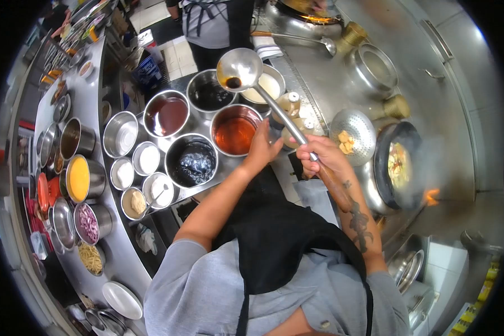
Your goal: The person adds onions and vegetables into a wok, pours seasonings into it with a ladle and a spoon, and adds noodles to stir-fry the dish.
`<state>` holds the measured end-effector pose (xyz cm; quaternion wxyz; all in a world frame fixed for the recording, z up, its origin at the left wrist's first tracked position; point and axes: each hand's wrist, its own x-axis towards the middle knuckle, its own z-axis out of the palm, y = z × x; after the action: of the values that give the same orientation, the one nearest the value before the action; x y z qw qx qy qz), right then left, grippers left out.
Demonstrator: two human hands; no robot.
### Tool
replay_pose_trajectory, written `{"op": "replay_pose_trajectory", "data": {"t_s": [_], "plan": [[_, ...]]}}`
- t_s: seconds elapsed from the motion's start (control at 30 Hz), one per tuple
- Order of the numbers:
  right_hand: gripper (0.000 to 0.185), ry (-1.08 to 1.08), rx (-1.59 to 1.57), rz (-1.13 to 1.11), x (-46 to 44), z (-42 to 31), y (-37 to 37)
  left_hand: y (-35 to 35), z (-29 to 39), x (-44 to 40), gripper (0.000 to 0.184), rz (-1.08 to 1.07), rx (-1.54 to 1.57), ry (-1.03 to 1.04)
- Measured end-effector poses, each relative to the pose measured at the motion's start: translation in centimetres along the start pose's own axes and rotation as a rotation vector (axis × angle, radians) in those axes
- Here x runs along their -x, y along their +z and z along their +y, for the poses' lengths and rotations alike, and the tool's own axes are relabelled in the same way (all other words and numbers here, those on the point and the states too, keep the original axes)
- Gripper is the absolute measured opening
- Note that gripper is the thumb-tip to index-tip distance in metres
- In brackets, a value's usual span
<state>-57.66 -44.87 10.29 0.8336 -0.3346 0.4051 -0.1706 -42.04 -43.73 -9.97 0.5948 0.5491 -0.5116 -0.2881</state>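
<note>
- Head view: a stainless-steel counter carries a cluster of round metal pots
- To its left, a long stainless-steel side counter bears more metal pots and bowls
- White floor tiles show beyond, near a co-worker in a grey top and black apron
- On the right, a black round wok sits on a steel range, an orange flame beside it
- The long steel ladle with a brown wooden handle is held up above the counter, its long axis slanting from the right forearm to the upper left
- Its round bowl points away from the wearer, some dark liquid inside, partly overlapping the metal pot of cream-coloured liquid
- The right hand is closed around the handle
- The left hand is partly open, nothing visible in it, by the metal pot of clear red liquid; contact with the rim is unclear
</note>
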Motion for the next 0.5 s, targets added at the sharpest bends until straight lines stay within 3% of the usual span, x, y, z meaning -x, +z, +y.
{"op": "replay_pose_trajectory", "data": {"t_s": [0.17,0.23,0.37,0.5], "plan": [[0.038,-0.143,-0.237,-0.015,5.6,-0.4,-2.5,3.2,0.8,-5.7,0.067,-0.024,0.008,-0.169],[0.039,-0.245,-0.246,0.000,8.6,-0.2,-4.2,4.9,-3.6,-7.5,0.074,-0.029,-0.074,-0.194],[0.036,-0.391,-0.270,0.215,15.2,0.9,-8.3,6.7,-7.6,-10.3,0.097,-0.109,-0.180,-0.328],[0.031,-0.486,-0.313,0.533,21.5,2.9,-12.7,6.9,-3.8,-10.9,0.108,-0.071,-0.369,-0.331]]}}
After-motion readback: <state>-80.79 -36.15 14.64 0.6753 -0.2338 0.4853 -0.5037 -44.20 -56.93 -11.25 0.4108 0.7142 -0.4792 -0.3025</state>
